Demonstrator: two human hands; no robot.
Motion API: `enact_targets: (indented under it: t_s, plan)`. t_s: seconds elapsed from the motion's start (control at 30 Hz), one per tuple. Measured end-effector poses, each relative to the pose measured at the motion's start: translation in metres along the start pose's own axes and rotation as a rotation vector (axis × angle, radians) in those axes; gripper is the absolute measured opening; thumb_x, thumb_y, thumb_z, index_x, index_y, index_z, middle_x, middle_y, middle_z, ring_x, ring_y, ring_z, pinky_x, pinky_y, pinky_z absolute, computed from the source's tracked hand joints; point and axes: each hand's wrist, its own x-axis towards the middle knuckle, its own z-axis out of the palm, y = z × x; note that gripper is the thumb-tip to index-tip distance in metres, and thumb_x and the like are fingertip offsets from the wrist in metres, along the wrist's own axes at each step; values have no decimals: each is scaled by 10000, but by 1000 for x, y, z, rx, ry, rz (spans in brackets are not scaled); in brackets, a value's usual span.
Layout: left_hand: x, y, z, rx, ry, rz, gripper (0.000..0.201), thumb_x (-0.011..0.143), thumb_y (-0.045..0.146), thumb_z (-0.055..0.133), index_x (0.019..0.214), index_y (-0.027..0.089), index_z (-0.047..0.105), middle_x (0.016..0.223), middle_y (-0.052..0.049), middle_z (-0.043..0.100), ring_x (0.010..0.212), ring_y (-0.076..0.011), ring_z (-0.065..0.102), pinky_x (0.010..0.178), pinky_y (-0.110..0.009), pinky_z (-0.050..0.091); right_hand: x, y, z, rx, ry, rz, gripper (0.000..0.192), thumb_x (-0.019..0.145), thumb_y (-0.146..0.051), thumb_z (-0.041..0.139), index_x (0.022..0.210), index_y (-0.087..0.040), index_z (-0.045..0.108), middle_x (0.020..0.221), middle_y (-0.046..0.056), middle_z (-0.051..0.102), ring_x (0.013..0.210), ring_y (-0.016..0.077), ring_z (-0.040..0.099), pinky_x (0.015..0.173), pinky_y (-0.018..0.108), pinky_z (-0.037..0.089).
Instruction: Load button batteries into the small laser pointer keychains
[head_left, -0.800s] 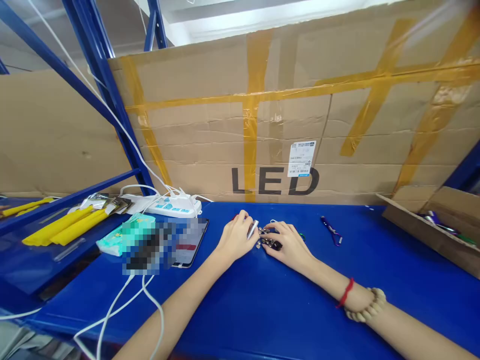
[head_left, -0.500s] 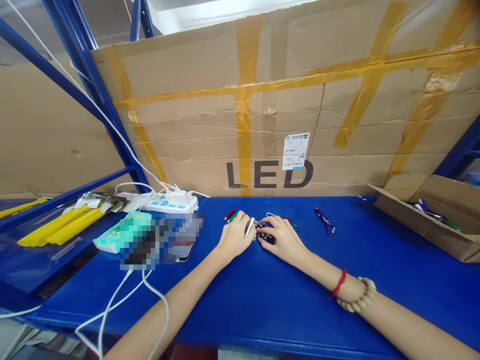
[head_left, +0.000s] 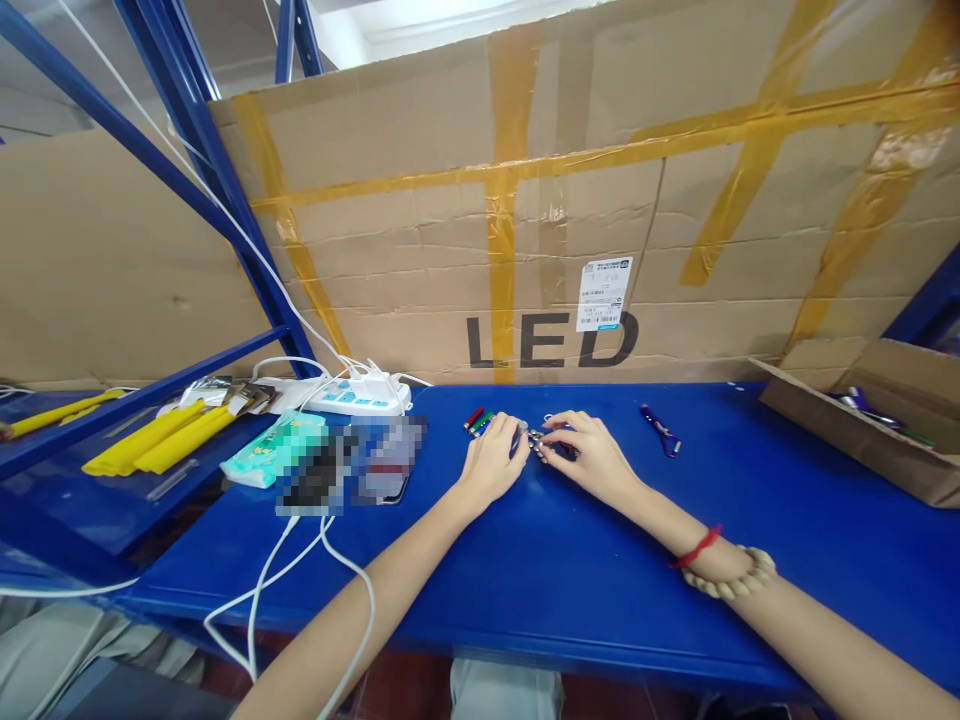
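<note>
My left hand (head_left: 495, 462) rests near the middle of the blue table, fingers curled around a small silvery tube (head_left: 518, 431) that shows beside the thumb. Just to its right, my right hand (head_left: 592, 458) has thumb and fingertips bent together over small shiny metal parts (head_left: 535, 440). Those parts lie between the two hands, and the fingers cover some of them; their kind is too small to make out. Behind my left hand lie a red tube (head_left: 474, 417) and a green tube (head_left: 482, 424). A purple stick with a clip-like end (head_left: 660, 431) lies off to the right.
An open cardboard box (head_left: 862, 440) with pen-like items stands at right. On the left are a white power strip (head_left: 367, 393), a green packet (head_left: 276, 450), blurred phone-like items, white cables (head_left: 281, 560) and yellow strips (head_left: 161, 437). A tall taped carton (head_left: 420, 260) stands behind.
The view has shifted slightly, so everything sits a little further right and higher. Less of the silvery tube shows in my left hand. Both hands stay close together over the small parts.
</note>
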Motion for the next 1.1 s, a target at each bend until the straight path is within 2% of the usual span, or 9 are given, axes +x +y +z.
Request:
enact_targets:
  t_s: [0.17, 0.3, 0.47, 0.6, 0.7, 1.1]
  plan:
    - [-1, -3, 2, -32, -23, 39, 128, 940, 247, 401, 841, 181, 448, 883, -17, 492, 855, -159, 532, 650, -234, 428, 2, -11, -6, 78, 187, 43, 134, 829, -295, 581, 801, -184, 650, 882, 64, 599, 832, 180, 585, 754, 337, 480]
    - [-1, -4, 3, -62, -70, 84, 119, 946, 249, 380, 868, 190, 448, 904, -17, 489, 850, -158, 534, 631, -233, 429, 0, -24, -7, 106, 237, 33, 105, 819, -280, 602, 809, -189, 651, 883, 51, 593, 811, 153, 593, 725, 282, 497]
    - [0, -4, 3, -89, -103, 143, 140, 954, 239, 339, 883, 196, 453, 929, -20, 490, 873, -158, 530, 656, -235, 438, 0, -28, -9, 28, 290, -7, 119, 835, -275, 585, 852, -199, 675, 892, 51, 601, 802, 150, 583, 717, 287, 471]
    - [1, -2, 3, -99, -110, 156, 142, 955, 229, 315, 926, 196, 449, 936, -26, 485, 857, -151, 532, 670, -232, 442, 1, -26, -14, -57, 285, -29, 140, 829, -285, 579, 798, -199, 686, 860, 50, 624, 718, 144, 574, 647, 288, 444]
    - [0, -1, 3, -94, -120, 151, 157, 960, 246, 306, 921, 197, 450, 939, -25, 489, 837, -146, 538, 644, -225, 441, 2, -25, -18, -88, 257, -28, 168, 839, -287, 555, 782, -196, 684, 875, 66, 624, 728, 154, 574, 651, 295, 450]
    - [-2, -2, 0, -37, -152, 126, 132, 954, 222, 316, 920, 192, 441, 967, -27, 509, 833, -143, 551, 638, -222, 439, 0, -29, -15, -61, 115, -52, 169, 844, -249, 526, 877, -191, 681, 967, 74, 588, 764, 145, 579, 645, 262, 488]
